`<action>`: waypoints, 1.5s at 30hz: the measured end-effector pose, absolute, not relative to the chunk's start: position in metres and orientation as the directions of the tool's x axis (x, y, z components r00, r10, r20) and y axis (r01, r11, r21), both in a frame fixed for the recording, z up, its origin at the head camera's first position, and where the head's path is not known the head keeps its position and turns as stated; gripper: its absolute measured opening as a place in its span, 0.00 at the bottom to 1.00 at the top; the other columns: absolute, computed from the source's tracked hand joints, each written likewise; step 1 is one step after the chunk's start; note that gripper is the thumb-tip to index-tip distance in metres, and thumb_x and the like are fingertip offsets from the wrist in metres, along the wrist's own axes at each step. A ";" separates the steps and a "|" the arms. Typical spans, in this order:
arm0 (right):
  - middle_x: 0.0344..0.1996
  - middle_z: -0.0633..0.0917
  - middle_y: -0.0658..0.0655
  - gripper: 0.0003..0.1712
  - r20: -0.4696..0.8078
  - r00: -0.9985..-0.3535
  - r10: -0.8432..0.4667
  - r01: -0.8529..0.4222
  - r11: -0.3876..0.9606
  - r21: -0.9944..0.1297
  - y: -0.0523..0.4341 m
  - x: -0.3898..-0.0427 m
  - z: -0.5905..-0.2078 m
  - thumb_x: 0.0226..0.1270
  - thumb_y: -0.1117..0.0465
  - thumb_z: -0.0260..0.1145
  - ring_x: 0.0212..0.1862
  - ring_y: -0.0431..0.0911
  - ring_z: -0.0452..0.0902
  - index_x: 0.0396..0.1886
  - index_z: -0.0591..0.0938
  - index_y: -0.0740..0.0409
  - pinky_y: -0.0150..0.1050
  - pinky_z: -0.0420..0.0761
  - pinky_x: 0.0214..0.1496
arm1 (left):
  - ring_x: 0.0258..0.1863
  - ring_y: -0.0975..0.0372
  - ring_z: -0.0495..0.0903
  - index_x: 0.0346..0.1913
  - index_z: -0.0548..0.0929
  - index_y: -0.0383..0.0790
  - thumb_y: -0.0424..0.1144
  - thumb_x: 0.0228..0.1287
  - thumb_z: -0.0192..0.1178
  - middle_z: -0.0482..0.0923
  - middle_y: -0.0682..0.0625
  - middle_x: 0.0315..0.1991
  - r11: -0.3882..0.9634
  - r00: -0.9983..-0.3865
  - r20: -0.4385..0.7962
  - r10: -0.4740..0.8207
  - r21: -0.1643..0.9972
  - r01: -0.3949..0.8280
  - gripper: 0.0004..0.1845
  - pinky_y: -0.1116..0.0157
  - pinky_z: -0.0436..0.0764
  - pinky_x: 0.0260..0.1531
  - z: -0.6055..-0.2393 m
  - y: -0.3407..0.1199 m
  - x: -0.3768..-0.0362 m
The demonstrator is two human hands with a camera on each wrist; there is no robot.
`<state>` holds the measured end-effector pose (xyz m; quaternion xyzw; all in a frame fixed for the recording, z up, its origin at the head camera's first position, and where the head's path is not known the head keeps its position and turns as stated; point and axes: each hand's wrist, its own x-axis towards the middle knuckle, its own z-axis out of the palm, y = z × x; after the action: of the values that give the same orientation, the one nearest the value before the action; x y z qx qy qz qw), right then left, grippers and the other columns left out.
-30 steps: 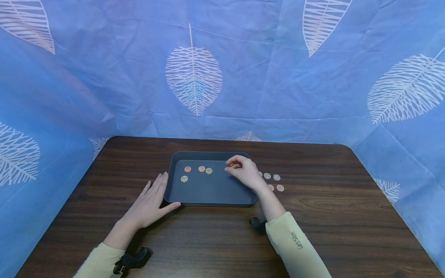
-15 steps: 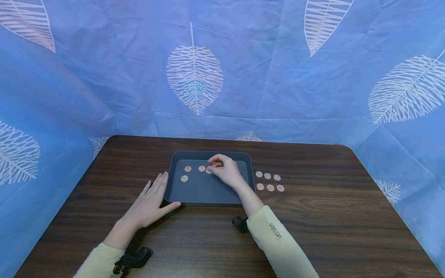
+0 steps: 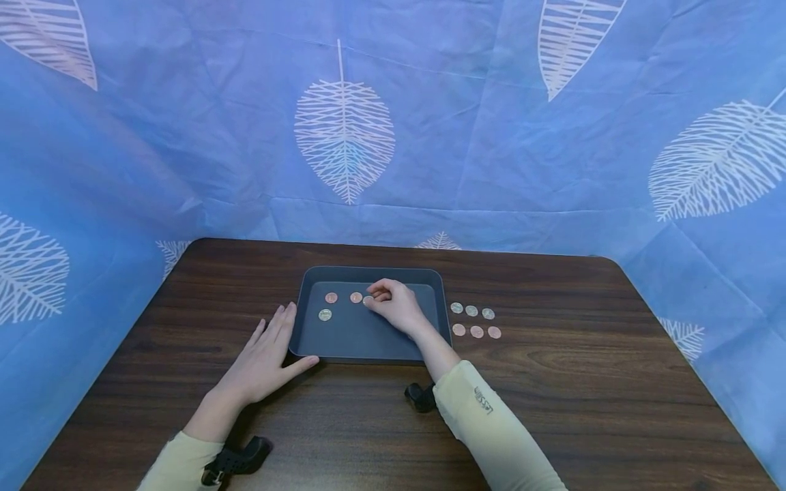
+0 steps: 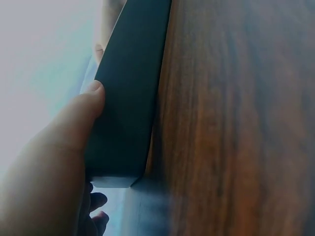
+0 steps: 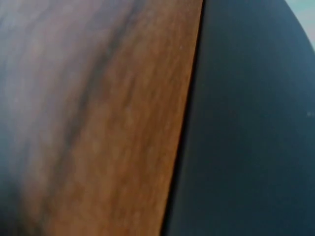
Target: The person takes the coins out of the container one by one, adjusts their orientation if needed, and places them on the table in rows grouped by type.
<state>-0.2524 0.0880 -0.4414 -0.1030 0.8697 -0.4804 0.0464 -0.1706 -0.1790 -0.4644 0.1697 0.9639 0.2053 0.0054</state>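
In the head view, a dark grey tray (image 3: 359, 348) lies on the table with several coins in it. My left hand (image 3: 254, 368) is spread at the tray's near left corner, fingers straight along the left side; in the left wrist view the thumb (image 4: 91, 101) touches the tray's wall (image 4: 130, 93). Over the tray, my right hand (image 3: 396, 307) has curled fingers, with thumb and index at a small coin (image 3: 367, 300), which they seem to pinch. Further left in the tray lie two copper coins, one coin (image 3: 331, 298) and another coin (image 3: 356, 297), plus a yellowish coin (image 3: 325, 314).
Right of the tray, a row of silvery coins (image 3: 471, 311) lies behind a row of copper coins (image 3: 476, 331). Dark wood table (image 3: 583, 382) extends all round. A blue cloth (image 3: 245, 123) with white leaf prints hangs behind.
My right hand has moved left across the tray and then down slightly to the coin beside the copper one. The coins on the right came into full sight. My left hand has stayed put.
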 end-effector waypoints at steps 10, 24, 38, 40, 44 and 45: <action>0.42 0.77 0.55 0.17 0.033 -0.969 -0.245 -0.166 0.549 -0.819 0.086 -0.255 -0.446 0.63 0.61 0.68 0.42 0.45 0.76 0.51 0.81 0.59 0.39 0.78 0.45 | 0.74 0.48 0.43 0.76 0.42 0.35 0.75 0.57 0.47 0.43 0.39 0.75 0.853 -0.941 0.086 0.328 0.401 0.334 0.58 0.42 0.44 0.67 -0.465 -0.180 -0.170; 0.43 0.77 0.56 0.21 0.031 -0.959 -0.281 -0.214 0.652 -0.727 0.085 -0.258 -0.454 0.63 0.62 0.69 0.42 0.45 0.74 0.55 0.80 0.61 0.37 0.77 0.44 | 0.74 0.49 0.43 0.76 0.42 0.36 0.76 0.56 0.46 0.43 0.41 0.76 0.863 -0.941 0.086 0.328 0.379 0.335 0.59 0.43 0.44 0.68 -0.464 -0.180 -0.171; 0.37 0.76 0.54 0.12 0.036 -0.962 -0.270 -0.220 0.693 -0.687 0.085 -0.255 -0.453 0.64 0.62 0.68 0.35 0.44 0.71 0.46 0.84 0.60 0.36 0.73 0.38 | 0.74 0.49 0.43 0.76 0.41 0.37 0.76 0.56 0.47 0.42 0.41 0.76 0.854 -0.938 0.088 0.335 0.393 0.342 0.58 0.43 0.44 0.68 -0.467 -0.180 -0.172; 0.37 0.76 0.53 0.13 0.036 -0.963 -0.268 -0.219 0.695 -0.685 0.085 -0.255 -0.453 0.64 0.62 0.68 0.35 0.44 0.71 0.47 0.84 0.60 0.36 0.74 0.38 | 0.74 0.49 0.43 0.76 0.41 0.37 0.75 0.56 0.47 0.42 0.41 0.76 0.853 -0.938 0.087 0.335 0.394 0.341 0.58 0.43 0.44 0.68 -0.467 -0.180 -0.171; 0.37 0.76 0.53 0.11 0.027 -0.963 -0.268 -0.213 0.695 -0.686 0.084 -0.255 -0.453 0.64 0.61 0.67 0.35 0.44 0.71 0.44 0.84 0.59 0.37 0.73 0.38 | 0.74 0.50 0.43 0.76 0.41 0.38 0.75 0.57 0.47 0.42 0.41 0.76 0.853 -0.938 0.084 0.335 0.396 0.340 0.58 0.43 0.44 0.68 -0.467 -0.181 -0.171; 0.36 0.75 0.53 0.09 0.025 -0.962 -0.274 -0.216 0.696 -0.685 0.084 -0.255 -0.453 0.64 0.61 0.67 0.35 0.44 0.70 0.43 0.84 0.59 0.38 0.72 0.38 | 0.74 0.50 0.42 0.76 0.40 0.38 0.75 0.57 0.47 0.41 0.41 0.76 0.852 -0.938 0.082 0.336 0.398 0.340 0.58 0.43 0.44 0.68 -0.467 -0.181 -0.171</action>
<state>-0.2553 0.0844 -0.4528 -0.1330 0.9201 -0.3664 0.0394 -0.1708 -0.1807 -0.4675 0.1754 0.9624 0.2074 -0.0048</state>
